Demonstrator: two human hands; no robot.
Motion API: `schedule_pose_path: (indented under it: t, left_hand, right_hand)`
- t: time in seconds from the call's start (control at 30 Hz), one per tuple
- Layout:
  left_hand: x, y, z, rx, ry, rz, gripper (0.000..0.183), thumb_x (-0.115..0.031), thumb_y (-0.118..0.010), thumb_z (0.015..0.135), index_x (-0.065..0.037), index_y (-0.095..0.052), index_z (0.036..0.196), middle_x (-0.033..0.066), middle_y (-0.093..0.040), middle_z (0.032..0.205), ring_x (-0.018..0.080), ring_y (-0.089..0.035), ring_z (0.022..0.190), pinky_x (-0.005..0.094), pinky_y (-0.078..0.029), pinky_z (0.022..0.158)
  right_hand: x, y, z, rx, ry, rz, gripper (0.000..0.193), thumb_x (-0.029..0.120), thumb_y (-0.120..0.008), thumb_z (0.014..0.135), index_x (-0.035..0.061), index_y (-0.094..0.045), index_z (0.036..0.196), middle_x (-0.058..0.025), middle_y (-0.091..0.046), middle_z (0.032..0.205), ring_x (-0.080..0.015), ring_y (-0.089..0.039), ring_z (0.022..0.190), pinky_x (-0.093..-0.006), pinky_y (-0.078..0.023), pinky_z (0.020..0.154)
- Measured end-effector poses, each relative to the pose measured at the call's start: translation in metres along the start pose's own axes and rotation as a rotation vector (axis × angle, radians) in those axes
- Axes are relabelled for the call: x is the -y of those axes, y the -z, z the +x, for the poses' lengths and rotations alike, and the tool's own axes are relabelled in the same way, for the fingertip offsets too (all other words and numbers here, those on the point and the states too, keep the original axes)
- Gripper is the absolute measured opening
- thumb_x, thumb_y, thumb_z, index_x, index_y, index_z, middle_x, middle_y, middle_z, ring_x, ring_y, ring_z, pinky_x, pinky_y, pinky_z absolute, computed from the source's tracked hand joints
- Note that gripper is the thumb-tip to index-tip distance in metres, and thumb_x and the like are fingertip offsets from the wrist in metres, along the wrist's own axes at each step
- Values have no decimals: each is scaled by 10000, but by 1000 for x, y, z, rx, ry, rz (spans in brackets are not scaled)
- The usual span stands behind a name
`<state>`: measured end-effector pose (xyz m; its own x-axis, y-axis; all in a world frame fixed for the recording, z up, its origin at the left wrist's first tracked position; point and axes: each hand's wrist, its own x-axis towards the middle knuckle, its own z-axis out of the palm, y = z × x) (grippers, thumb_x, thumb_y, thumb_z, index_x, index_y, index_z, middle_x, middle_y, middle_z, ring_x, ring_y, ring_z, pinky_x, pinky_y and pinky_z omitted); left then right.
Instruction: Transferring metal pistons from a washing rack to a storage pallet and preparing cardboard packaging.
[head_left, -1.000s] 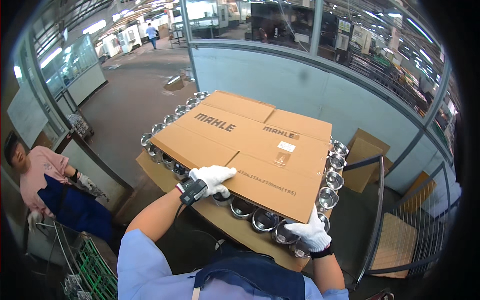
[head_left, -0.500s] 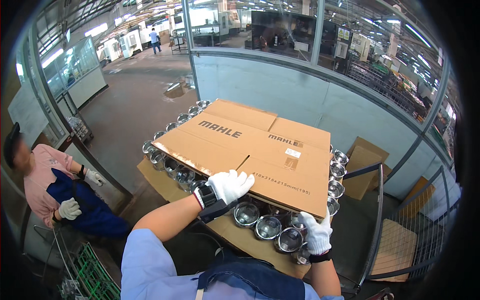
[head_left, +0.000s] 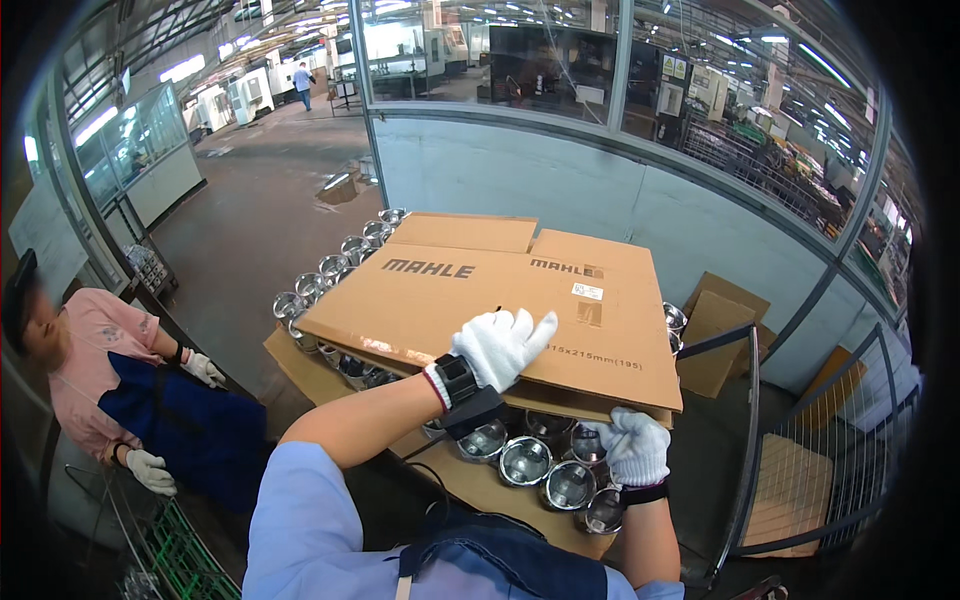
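A flattened brown cardboard box (head_left: 440,310) lies over rows of shiny, hollow metal pistons (head_left: 525,461), which stick out along its left, near and right sides. My left hand (head_left: 503,347), in a white knit glove, rests on top of the cardboard close to its near edge, fingers spread. At the near right corner my right hand (head_left: 636,450), gloved the same way, has its fingers curled on the cardboard's edge. Under the pistons another brown cardboard sheet (head_left: 470,490) shows. The middle of the piston rows is hidden beneath the box.
A co-worker (head_left: 105,370) in a pink shirt and blue apron stands at the left, beside green racking (head_left: 190,545). To the right are a metal rail (head_left: 750,430), a wire mesh panel (head_left: 830,470) and leaning cardboard (head_left: 725,330). A windowed partition (head_left: 510,170) stands behind.
The flattened box has turned slightly, its near right corner now farther right and away from me. My left hand has moved right across it. The co-worker's hand nearest the rack has dropped lower.
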<state>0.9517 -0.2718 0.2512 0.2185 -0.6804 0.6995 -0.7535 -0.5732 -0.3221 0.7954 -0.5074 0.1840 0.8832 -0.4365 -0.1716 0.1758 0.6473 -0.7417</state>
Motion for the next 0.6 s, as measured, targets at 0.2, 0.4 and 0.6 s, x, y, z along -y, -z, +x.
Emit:
schedule_pose_path:
  t: [0.2,0.4,0.6]
  left_hand:
    - [13,15,20,193,8,138,234,-188,-650,814,-113,-664,1036,-9,-575,659,171,-647,590,333,-491,450]
    - [32,130,71,115,-100,301,246,-168,-656,809,-106,-668,1046,3,-569,781,158,-626,700,319,-496,542]
    - [-15,277,96,27,-275,789,387,-113,-695,739,-59,-724,1121,60,-729,1087,227,-718,926,322,-578,701]
  right_hand:
    - [18,-18,-14,175,-41,94,289,-55,-560,950,-95,-525,1234,-211,-665,1025,-326,-720,803,-620,-670,765]
    - [36,-29,-17,277,71,-194,315,7,-628,978,-64,-553,1276,-205,-683,1112,-329,-733,844,-428,-654,630]
    - [39,-49,-26,412,-62,-136,252,5,-627,970,-18,-621,1221,-124,-690,1073,-233,-710,875,-357,-662,653]
